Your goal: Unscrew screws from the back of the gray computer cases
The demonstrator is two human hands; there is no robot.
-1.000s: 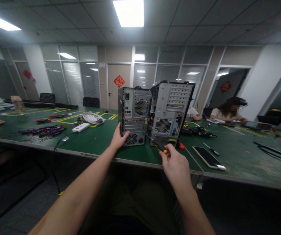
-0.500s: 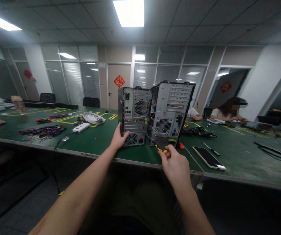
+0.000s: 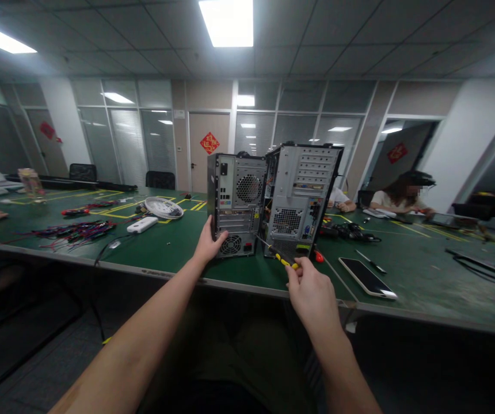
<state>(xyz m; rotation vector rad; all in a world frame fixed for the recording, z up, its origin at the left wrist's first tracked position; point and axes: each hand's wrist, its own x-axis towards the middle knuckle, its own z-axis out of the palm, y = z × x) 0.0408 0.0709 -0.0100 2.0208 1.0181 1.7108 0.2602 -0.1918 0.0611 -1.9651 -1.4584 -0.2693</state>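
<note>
Two desktop computer cases stand upright side by side, backs towards me: a smaller black-sided computer case (image 3: pixel 239 221) on the left and a larger grey computer case (image 3: pixel 301 201) on the right. My left hand (image 3: pixel 207 244) grips the lower left edge of the smaller case, thumb on its back panel and fingers along its side. In my right hand (image 3: pixel 314 287) is a black and yellow screwdriver (image 3: pixel 282 258), pinched at the end of its handle. Its thin shaft slants up and left to the lower right edge of the smaller case. The exact spot its tip touches is too small to tell.
On the green table (image 3: pixel 178 241) to the left lie bundled wires (image 3: pixel 77 230), a white power strip (image 3: pixel 143 225) and a white fan-like grille (image 3: pixel 164 207). To the right are a phone (image 3: pixel 366 277), a pen-like tool (image 3: pixel 370 261) and black cables (image 3: pixel 353 232). Other people sit around the table.
My right hand has shifted slightly right and down along the screwdriver handle, showing more of it. My left hand and both computer cases stay put.
</note>
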